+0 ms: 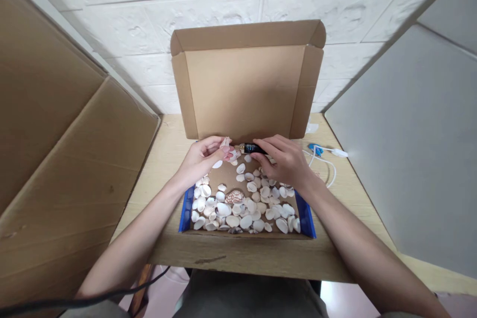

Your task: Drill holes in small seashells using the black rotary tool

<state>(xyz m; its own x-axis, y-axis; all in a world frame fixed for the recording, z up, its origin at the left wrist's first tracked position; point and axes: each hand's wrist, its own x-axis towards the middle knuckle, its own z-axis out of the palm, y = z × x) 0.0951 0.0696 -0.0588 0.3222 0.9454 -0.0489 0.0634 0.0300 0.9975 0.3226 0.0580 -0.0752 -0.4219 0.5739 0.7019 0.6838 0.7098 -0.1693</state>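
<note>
My left hand (204,157) pinches a small pinkish seashell (230,151) over the far end of an open cardboard box (247,232). My right hand (285,160) grips a slim black tool (252,148) with a gold tip, and that tip touches the shell. Below both hands the box floor holds several white and tan seashells (244,207), with one larger speckled shell (234,196) in the middle.
The box lid (246,89) stands upright against a white brick wall. The box has blue sides and rests on a light wooden table (164,159). A white cable with a blue clip (316,150) lies right of the box. Cardboard sheets (67,159) lean at left, a grey panel (410,149) at right.
</note>
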